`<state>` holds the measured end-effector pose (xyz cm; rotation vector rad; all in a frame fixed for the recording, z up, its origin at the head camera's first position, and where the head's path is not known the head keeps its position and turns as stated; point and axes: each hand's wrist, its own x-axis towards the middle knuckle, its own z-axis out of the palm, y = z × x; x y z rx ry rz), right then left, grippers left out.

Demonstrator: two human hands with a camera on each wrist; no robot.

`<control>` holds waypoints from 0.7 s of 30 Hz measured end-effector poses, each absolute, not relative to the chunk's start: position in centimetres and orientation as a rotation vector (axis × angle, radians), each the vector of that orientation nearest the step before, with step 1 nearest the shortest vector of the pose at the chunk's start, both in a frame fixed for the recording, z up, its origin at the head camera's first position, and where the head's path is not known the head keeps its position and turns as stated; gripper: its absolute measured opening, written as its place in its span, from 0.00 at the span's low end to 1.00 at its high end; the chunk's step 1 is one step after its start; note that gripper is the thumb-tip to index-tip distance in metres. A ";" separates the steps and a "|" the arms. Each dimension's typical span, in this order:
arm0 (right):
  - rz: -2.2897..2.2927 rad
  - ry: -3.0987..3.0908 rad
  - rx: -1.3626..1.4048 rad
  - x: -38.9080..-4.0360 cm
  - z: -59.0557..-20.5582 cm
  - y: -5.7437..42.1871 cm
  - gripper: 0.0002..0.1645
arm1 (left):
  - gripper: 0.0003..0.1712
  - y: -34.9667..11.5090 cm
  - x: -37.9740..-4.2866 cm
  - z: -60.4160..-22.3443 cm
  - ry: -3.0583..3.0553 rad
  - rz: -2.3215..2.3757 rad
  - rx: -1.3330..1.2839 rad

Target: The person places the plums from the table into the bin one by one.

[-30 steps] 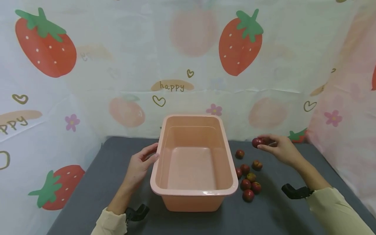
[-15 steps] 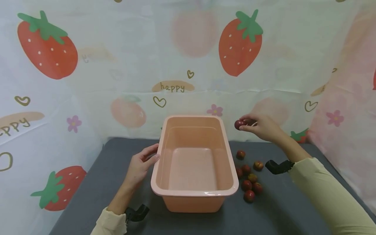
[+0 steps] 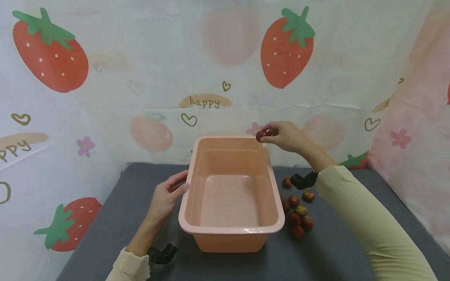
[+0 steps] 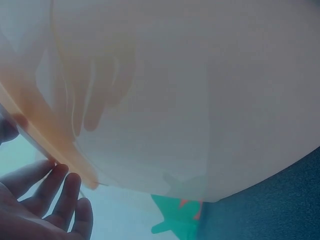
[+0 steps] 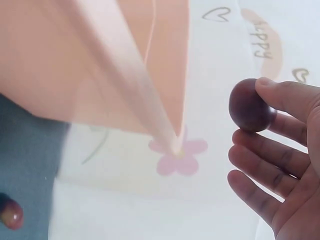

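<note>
Lengthwise away, tub [image 3: 230,201] (mouth upward)

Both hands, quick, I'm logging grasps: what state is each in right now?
Left hand: open, touching the side of a peach rectangular plastic basin.
Right hand: closed, pinching a round dark red fruit.

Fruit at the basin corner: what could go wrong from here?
1. Slip: the smooth dark red fruit is pinched in the right hand; it might pop loose.
2. Bump: that hand is near the far right corner of the basin and could clip it.
3. Roll: if the left hand pushes the basin rightward, it may scatter the loose fruits.
</note>
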<state>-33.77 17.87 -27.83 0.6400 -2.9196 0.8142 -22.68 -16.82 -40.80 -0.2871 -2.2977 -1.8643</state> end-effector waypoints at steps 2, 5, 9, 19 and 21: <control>0.821 -2.920 0.639 -34.1 -27.8 16.9 0.22 | 0.27 -16.9 -22.7 -40.8 -2.306 -1.859 -0.294; 0.803 -2.914 0.659 -34.5 -27.9 15.5 0.21 | 0.27 -16.9 -22.7 -40.7 -2.310 -1.861 -0.293; 0.752 -2.927 0.685 -34.7 -28.0 14.0 0.20 | 0.27 -16.8 -22.6 -40.7 -2.305 -1.864 -0.302; 0.796 -2.934 0.697 -35.2 -28.2 11.0 0.22 | 0.27 -16.7 -22.6 -40.6 -2.303 -1.862 -0.313; 0.812 -2.949 0.679 -35.4 -28.3 10.4 0.22 | 0.27 -16.7 -22.6 -40.6 -2.300 -1.863 -0.313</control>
